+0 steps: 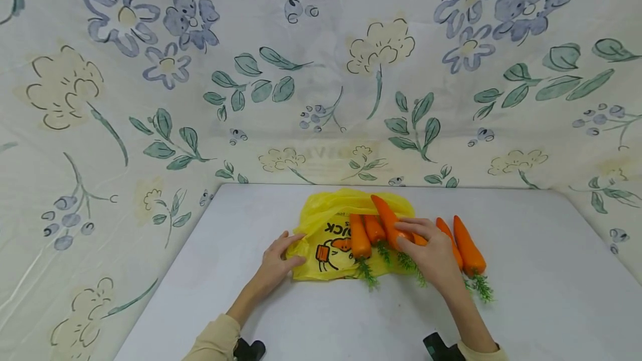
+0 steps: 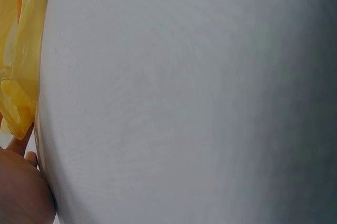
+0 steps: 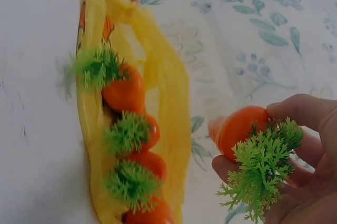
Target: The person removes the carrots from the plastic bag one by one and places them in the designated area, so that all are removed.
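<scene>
A yellow plastic bag (image 1: pixel 321 210) with a printed duck figure lies at the middle of the white table. My left hand (image 1: pixel 275 261) holds the bag's left edge between thumb and fingers; in the left wrist view only part of that hand (image 2: pixel 23 187) shows, beside the bag's corner. My right hand (image 1: pixel 428 249) pinches an orange carrot (image 1: pixel 385 213) with green leaves, tilted over the bag. In the right wrist view this carrot (image 3: pixel 242 129) is apart from the others. Several carrots (image 1: pixel 359 235) lie in the bag's opening, leafy ends toward me.
Two more carrots (image 1: pixel 468 249) lie on the white table (image 1: pixel 541 272) to the right of my right hand. A flower-patterned sheet (image 1: pixel 321 82) hangs behind the table and on both sides. Dark wrist devices (image 1: pixel 441 347) show near the front edge.
</scene>
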Demonstrator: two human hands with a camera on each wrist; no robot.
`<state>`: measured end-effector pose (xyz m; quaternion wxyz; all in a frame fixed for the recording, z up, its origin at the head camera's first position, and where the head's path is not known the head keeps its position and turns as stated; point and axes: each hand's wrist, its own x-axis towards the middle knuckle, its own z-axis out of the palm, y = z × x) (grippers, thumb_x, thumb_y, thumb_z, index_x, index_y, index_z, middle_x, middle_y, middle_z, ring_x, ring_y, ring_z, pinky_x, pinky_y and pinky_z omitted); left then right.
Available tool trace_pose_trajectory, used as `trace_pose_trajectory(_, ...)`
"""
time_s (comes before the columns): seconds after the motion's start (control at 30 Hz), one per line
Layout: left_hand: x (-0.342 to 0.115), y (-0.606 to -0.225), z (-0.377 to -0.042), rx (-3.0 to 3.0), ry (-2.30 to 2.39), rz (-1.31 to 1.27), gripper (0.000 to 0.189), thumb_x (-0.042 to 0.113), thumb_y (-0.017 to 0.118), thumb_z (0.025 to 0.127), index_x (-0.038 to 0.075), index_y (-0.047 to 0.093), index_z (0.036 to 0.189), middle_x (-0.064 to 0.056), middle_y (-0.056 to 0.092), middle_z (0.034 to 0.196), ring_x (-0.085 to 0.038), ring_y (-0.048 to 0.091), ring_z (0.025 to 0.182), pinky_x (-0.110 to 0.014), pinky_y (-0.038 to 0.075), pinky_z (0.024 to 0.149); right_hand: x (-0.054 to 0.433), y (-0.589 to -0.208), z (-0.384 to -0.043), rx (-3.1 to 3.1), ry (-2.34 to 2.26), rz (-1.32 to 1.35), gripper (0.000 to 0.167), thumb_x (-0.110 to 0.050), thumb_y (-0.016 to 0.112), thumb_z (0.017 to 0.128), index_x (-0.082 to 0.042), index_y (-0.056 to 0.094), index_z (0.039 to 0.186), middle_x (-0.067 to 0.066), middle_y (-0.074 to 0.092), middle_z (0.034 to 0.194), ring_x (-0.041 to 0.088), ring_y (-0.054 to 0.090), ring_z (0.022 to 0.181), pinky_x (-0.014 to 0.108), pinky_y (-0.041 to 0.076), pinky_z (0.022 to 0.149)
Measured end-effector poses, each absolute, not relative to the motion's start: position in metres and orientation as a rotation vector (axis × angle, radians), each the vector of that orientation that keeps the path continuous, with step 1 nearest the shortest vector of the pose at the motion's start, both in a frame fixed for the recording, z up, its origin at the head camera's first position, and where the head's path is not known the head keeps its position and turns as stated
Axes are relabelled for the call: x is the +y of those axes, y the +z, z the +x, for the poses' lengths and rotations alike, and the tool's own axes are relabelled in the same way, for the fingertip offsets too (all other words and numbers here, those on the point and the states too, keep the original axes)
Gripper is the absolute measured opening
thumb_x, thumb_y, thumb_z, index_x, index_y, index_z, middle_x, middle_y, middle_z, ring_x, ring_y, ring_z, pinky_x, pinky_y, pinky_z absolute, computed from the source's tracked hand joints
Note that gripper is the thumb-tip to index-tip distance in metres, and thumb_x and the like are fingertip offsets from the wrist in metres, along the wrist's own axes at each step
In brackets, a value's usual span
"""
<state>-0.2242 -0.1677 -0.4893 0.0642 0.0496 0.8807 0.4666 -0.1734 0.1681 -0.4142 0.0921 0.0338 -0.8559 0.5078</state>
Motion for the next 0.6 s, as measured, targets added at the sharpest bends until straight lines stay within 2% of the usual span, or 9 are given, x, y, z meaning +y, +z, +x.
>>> trace_pose_trajectory(0.13, -0.168, -0.490, -0.224, 2.660, 1.402, 0.146, 0.058, 0.028, 0.066, 0.085, 0.020, 0.056, 0.141, -0.015, 0.027, 0.162, -0.037, 0.014, 0.151, -0.069, 0.004, 0.115, 0.182, -0.415, -0.173, -2.540, 1.493, 0.073, 0.029, -0.017, 0.068, 0.093, -0.010, 0.072, 0.121, 0.008, 0.063, 0.131, 0.030, 0.051, 0.127, 0.055, 0.044, 0.104)
trace_pose_trajectory(0.27, -0.167, -0.490, -0.223, 2.659, 1.397, 0.141, 0.059, 0.029, 0.066, 0.084, 0.020, 0.055, 0.142, -0.016, 0.024, 0.162, -0.038, 0.014, 0.151, -0.070, 0.004, 0.115, 0.196, -0.416, -0.172, -2.549, 1.481, 0.048, 0.030, -0.019, 0.065, 0.095, -0.009, 0.070, 0.123, 0.009, 0.060, 0.134, 0.030, 0.050, 0.128, 0.052, 0.046, 0.103)
trace_pose_trajectory(0.37, -0.167, -0.489, -0.223, 2.657, 1.397, 0.140, 0.059, 0.029, 0.066, 0.085, 0.020, 0.054, 0.142, -0.016, 0.023, 0.163, -0.038, 0.014, 0.151, -0.069, 0.004, 0.115, 0.207, -0.416, -0.171, -2.556, 1.459, 0.028, 0.031, -0.020, 0.065, 0.096, -0.008, 0.069, 0.124, 0.010, 0.059, 0.136, 0.035, 0.043, 0.136, 0.051, 0.045, 0.104)
trace_pose_trajectory(0.5, -0.167, -0.488, -0.223, 2.663, 1.390, 0.144, 0.059, 0.028, 0.065, 0.085, 0.019, 0.054, 0.142, -0.016, 0.023, 0.162, -0.038, 0.013, 0.151, -0.068, 0.004, 0.115, 0.220, -0.414, -0.170, -2.568, 1.419, 0.000, 0.033, -0.021, 0.064, 0.096, -0.005, 0.068, 0.124, 0.015, 0.059, 0.137, 0.041, 0.032, 0.143, 0.058, 0.036, 0.110)
trace_pose_trajectory(0.6, -0.167, -0.488, -0.223, 2.672, 1.379, 0.146, 0.058, 0.029, 0.065, 0.085, 0.018, 0.054, 0.142, -0.017, 0.024, 0.162, -0.038, 0.014, 0.151, -0.069, 0.005, 0.115, 0.228, -0.416, -0.169, -2.580, 1.384, -0.019, 0.033, -0.020, 0.063, 0.096, -0.005, 0.068, 0.125, 0.015, 0.058, 0.137, 0.041, 0.035, 0.141, 0.057, 0.039, 0.108)
